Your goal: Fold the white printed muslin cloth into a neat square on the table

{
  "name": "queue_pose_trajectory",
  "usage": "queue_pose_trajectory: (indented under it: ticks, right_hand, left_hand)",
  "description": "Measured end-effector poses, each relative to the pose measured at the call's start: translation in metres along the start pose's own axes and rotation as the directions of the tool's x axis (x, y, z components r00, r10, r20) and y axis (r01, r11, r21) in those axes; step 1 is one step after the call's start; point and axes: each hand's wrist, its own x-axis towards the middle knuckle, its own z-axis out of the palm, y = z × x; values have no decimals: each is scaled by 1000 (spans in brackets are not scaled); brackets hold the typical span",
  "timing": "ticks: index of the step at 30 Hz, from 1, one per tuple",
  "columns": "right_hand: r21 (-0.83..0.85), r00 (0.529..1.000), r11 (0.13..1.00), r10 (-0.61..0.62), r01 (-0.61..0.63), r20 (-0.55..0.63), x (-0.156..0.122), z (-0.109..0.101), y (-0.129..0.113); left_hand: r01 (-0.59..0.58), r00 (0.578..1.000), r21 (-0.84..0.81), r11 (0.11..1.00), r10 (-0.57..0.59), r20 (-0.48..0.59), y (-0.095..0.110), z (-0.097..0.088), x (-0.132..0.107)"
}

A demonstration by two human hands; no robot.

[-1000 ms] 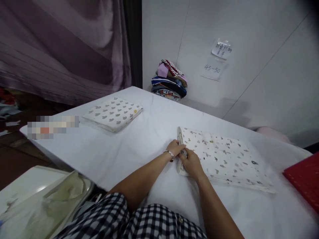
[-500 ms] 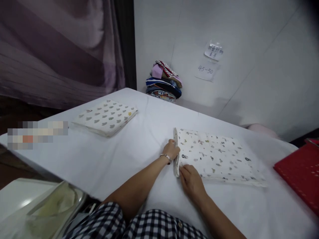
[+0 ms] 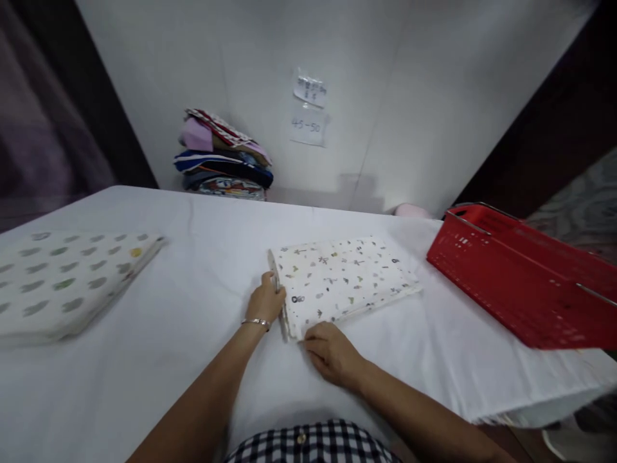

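A folded white cloth (image 3: pixel 347 276) with small printed motifs lies flat in front of me. My left hand (image 3: pixel 267 299) is closed on its left folded edge, the fingertips partly hidden behind the layers. At the near left corner, my right hand (image 3: pixel 332 352) pinches the cloth's front edge, fingers curled under. Farther left rests a second folded cloth (image 3: pixel 81 276), white with grey leaf-like or mouse-head-like shapes; neither hand touches it.
Both cloths lie on a table with a white cover (image 3: pixel 202 379). A red plastic basket (image 3: pixel 520 283) with metal handles stands at the right. Against the back wall is a stack of folded fabrics (image 3: pixel 224 157), and paper signs (image 3: pixel 309 125) hang above the table.
My view has swung to the right, so the red basket shows more fully. Both hands keep hold of the patterned cloth, whose right end now sits angled farther from me.
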Motion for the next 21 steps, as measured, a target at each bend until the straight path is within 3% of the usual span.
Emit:
queue_pose_trajectory:
  ticks: [3, 5, 8, 9, 11, 14, 15, 17, 21]
  right_hand:
    - [42, 998, 998, 44, -41, -52, -16, -18, 8]
    - [65, 982, 990, 135, -127, -132, -31, -31, 20]
    - [104, 907, 935, 353, -338, -230, -58, -55, 50]
    - [115, 857, 896, 445, -430, -260, -67, -64, 64]
    - [153, 706, 770, 632, -620, -319, -86, -86, 93]
    - [142, 385, 471, 832, -870, -400, -109, -121, 137]
    - [136, 332, 421, 845, -897, -420, -115, -132, 149]
    - [128, 271, 352, 866, -927, -420, -120, -147, 170]
    - [111, 247, 295, 915, -949, -318, -108, -154, 202]
  left_hand:
    - [-5, 1000, -32, 999, 5, -5, -4, 0, 3]
    - [6, 1000, -90, 996, -7, -3, -7, 0, 7]
    - [27, 1000, -143, 989, -28, -7, -12, -3, 13]
    - [33, 999, -147, 989, -35, -11, -13, -5, 15]
    - [49, 998, -141, 989, -52, -21, -17, -11, 20]
    - [90, 995, -98, 991, -93, -30, -25, -21, 28]
    - [107, 994, -85, 991, -109, -27, -29, -23, 30]
    - [128, 992, -70, 989, -128, 2, -36, -26, 36]
    - [138, 989, -34, 990, -136, 59, -40, -28, 42]
